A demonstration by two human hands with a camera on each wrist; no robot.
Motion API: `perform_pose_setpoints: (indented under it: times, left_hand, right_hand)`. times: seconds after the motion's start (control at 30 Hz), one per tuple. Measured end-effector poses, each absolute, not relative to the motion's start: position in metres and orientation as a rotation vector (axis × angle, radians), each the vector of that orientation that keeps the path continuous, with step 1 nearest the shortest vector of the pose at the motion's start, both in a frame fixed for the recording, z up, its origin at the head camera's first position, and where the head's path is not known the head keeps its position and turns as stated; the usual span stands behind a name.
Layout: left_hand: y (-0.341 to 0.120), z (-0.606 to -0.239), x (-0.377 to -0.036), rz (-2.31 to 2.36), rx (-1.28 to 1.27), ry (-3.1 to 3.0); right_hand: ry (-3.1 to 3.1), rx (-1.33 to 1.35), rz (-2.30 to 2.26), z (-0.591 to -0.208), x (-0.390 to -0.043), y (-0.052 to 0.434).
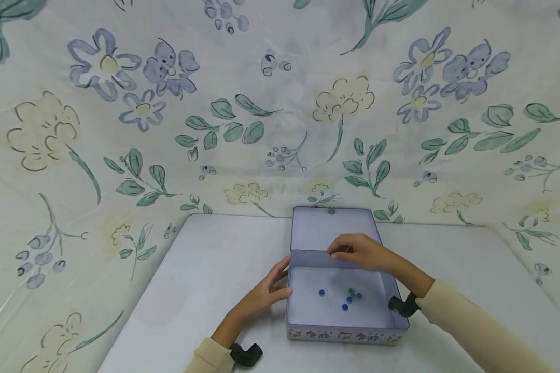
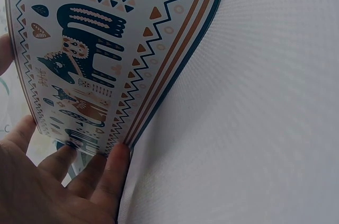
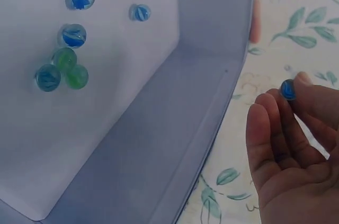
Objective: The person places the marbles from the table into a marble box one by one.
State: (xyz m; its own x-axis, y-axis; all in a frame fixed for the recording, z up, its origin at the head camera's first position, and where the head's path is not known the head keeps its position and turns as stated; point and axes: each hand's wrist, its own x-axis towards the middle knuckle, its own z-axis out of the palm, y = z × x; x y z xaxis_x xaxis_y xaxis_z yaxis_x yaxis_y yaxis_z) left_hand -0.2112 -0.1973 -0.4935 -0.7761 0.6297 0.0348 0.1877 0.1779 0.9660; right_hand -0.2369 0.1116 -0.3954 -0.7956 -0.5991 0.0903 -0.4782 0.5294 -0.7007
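A lavender tin box (image 1: pixel 345 335) with a printed outer side sits on the table, its lid (image 1: pixel 333 228) tipped back. Inside lie several glass marbles, among them a lone blue marble (image 1: pixel 322 292) and a green marble (image 3: pixel 65 59) in a small cluster. My right hand (image 1: pixel 364 252) is above the box's rear part, pinching a blue marble (image 3: pixel 287 90) between thumb and fingertips. At the box's left side, my left hand (image 1: pixel 263 295) touches the outer wall (image 2: pixel 85 60) with spread, fairly straight fingers.
The white table (image 1: pixel 214 248) extends on both sides of the box. Behind it hangs a floral sheet (image 1: pixel 280 129). A dark strap-like device (image 1: pixel 246 355) is on the left wrist and a similar device (image 1: pixel 403 304) on the right, near the box's right wall.
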Motion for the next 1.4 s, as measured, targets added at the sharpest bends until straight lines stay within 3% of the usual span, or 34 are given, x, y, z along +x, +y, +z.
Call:
perform_pose_setpoints:
  times: [0.37,1.4]
  left_hand:
    - [-0.197,-0.495,-0.209,1.632,0.734,2.098]
    - [-0.197,-0.491,-0.21,1.622,0.741,2.073]
  right_hand:
    - [2.593,-1.029,-1.063,-0.403,-0.24,0.1]
    - [2.532,-0.999,-0.887,-0.439,-0.24,0.082]
